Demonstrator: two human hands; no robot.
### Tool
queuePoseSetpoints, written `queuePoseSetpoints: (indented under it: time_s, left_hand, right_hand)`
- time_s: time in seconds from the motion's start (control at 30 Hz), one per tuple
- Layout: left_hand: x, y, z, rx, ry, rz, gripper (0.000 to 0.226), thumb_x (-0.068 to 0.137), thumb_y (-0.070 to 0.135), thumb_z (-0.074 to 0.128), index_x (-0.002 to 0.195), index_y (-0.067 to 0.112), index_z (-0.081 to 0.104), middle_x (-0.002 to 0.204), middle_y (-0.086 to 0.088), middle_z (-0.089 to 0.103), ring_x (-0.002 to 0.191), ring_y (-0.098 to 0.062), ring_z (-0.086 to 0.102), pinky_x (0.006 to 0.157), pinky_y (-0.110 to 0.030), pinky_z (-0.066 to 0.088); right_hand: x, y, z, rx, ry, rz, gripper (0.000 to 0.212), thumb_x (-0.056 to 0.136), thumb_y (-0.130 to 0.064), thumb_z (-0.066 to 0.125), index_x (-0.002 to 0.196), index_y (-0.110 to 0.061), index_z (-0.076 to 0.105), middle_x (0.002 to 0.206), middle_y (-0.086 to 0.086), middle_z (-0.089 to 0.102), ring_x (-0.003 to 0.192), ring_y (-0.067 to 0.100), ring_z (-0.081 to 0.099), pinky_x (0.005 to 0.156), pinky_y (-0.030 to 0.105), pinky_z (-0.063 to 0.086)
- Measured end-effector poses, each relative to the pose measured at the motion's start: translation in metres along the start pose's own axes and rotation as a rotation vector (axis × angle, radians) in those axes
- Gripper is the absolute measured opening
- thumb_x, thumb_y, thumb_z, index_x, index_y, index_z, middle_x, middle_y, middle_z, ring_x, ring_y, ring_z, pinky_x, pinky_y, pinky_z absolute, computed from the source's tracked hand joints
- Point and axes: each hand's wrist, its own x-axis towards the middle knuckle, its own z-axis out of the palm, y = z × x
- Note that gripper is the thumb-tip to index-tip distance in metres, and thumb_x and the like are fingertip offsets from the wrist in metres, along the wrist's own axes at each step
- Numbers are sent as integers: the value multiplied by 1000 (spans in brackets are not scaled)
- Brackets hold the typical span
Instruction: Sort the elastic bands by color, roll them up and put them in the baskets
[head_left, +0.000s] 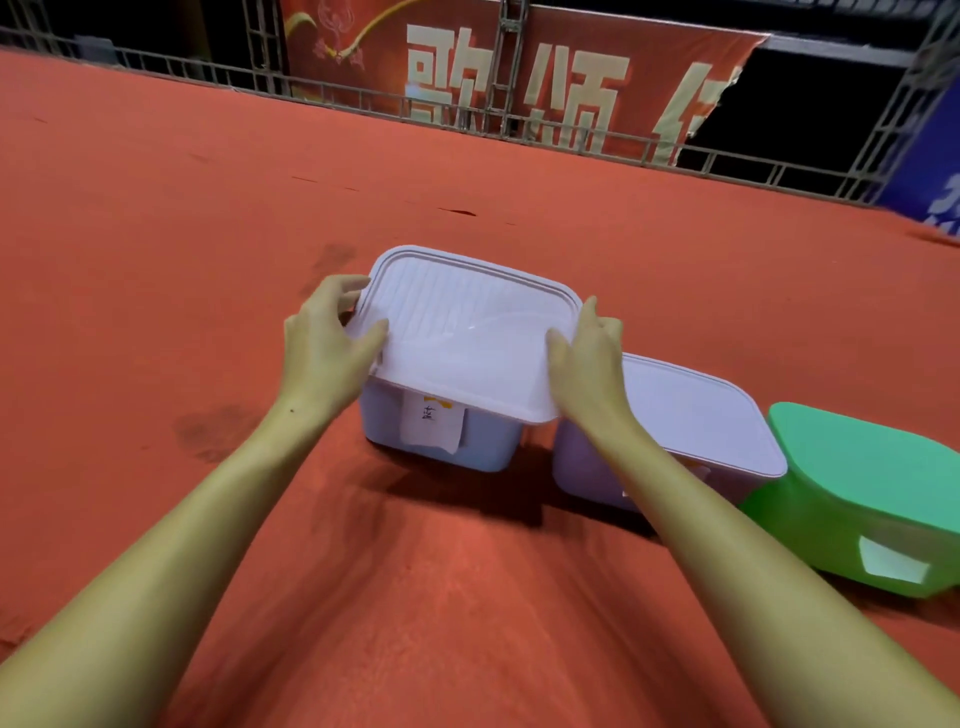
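On a red carpeted floor, the left hand and right hand grip opposite ends of a translucent white ribbed plastic lid over a pale blue plastic basket bearing a paper label. Just beside it to the right sits a lidded lilac plastic basket, then a lidded green plastic basket, with a red banner with pale characters behind a metal railing in the background.

- The translucent lid hid whatever the blue basket held.
- The right hand covered the lid's right edge.
- The green basket ran off the right edge.
- The basket's label was too small to read.
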Motion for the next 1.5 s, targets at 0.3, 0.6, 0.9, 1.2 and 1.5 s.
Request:
queuePoseSetpoints:
  time_s: [0.3,0.6,0.9,1.2,1.5]
  left_hand:
    - [35,-25,18,196,-165,-136,45,84,20,71,129,20,69,123,-13,74,116,-38,65,95,-41,51]
    - [32,-30,30,410,-284,-151,48,92,30,67,139,36,59,144,-3,63,133,-41,47,105,-50,38]
    - [27,-45,28,373,-375,-205,54,87,55,57,133,30,68,145,-3,65,134,-36,57,107,-54,48]
    - [44,-19,47,675,-596,173,54,100,36,59,153,29,53,165,-15,40,150,-35,41,119,-48,38]
    - [38,-31,75,828,-810,212,67,106,59,20,168,35,13,178,-5,7,162,-34,11,129,-49,14]
  right_hand:
    - [16,3,27,-418,-182,-63,44,106,-42,45,139,-14,51,137,26,52,126,46,45,107,50,38]
    - [18,17,45,-553,-307,-35,51,105,-54,36,133,-14,53,139,29,54,135,48,38,113,54,32]
    - [33,21,45,-596,-461,13,64,106,-61,25,157,-24,37,161,24,36,156,52,5,126,59,9]
    - [40,4,56,-663,-449,-242,62,107,-47,33,160,-16,35,173,22,12,159,45,6,129,52,11]
    - [37,15,71,-614,-532,-278,66,104,-66,22,165,-39,20,176,11,9,161,36,9,130,51,6]
